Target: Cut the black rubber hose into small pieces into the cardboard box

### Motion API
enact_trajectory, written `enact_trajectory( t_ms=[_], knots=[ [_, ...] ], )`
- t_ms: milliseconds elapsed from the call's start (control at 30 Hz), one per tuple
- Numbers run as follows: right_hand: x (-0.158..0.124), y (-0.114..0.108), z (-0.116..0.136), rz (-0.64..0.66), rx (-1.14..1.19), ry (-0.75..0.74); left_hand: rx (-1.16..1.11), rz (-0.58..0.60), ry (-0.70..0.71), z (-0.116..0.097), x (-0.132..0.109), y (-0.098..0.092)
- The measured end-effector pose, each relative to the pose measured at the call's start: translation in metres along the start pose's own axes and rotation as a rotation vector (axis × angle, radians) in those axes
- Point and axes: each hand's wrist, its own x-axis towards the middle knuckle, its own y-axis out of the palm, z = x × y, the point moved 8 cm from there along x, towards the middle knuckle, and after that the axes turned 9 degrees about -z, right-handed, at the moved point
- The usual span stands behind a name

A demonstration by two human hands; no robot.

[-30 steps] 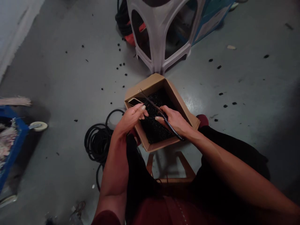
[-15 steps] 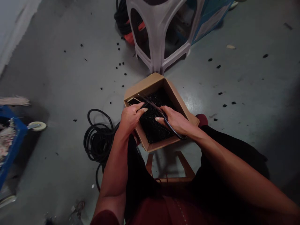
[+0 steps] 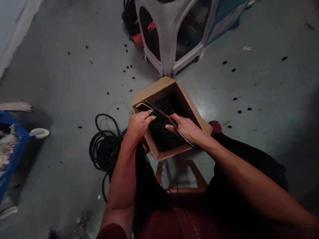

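Observation:
Over an open cardboard box [image 3: 190, 104], my right hand [image 3: 185, 126] is closed round a pair of scissors [image 3: 161, 113] with dark handles. Their blades point up and left, crossing just in front of my left fingertips. My left hand [image 3: 139, 123] pinches the end of a black cord [image 3: 152, 114] at the blades. That cord seems to run back under my left forearm to a loose coil [image 3: 103, 149] on the floor. Many small black pieces [image 3: 166, 132] fill the bottom of the box. A phone-like flat object [image 3: 143, 107] leans in its left corner.
A pale plastic stool [image 3: 168, 39] stands right behind the box, with a blue box [image 3: 224, 20] beyond it. Left is a blue wheeled cart [image 3: 17, 149]. Small black bits [image 3: 233, 70] lie scattered on the floor. A wooden stool edge [image 3: 184, 191] shows between my legs.
Both hands stay almost in place. The scissor blades look closer together than before. A loop of the coil has shifted slightly right.

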Motion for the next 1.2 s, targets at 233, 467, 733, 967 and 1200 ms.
enact_trajectory(
  t_ms=[233, 467, 733, 967, 1200],
  knots=[
    [-0.002, 0.006, -0.002, 0.018, -0.049, 0.037, -0.016, 0.071, -0.028, 0.005, 0.0, 0.004],
    [-0.004, 0.015, -0.006, 0.044, -0.033, 0.059, -0.013, 0.15, -0.053, 0.008, -0.003, 0.006],
    [-0.007, 0.02, -0.008, 0.08, 0.027, 0.092, 0.054, 0.234, -0.012, 0.009, -0.003, 0.008],
    [-0.008, 0.029, -0.01, 0.08, 0.135, 0.073, 0.037, 0.282, -0.017, 0.015, -0.004, 0.008],
    [-0.008, 0.031, -0.017, 0.049, 0.168, 0.116, -0.133, 0.305, -0.058, 0.013, -0.004, 0.008]
  ],
)
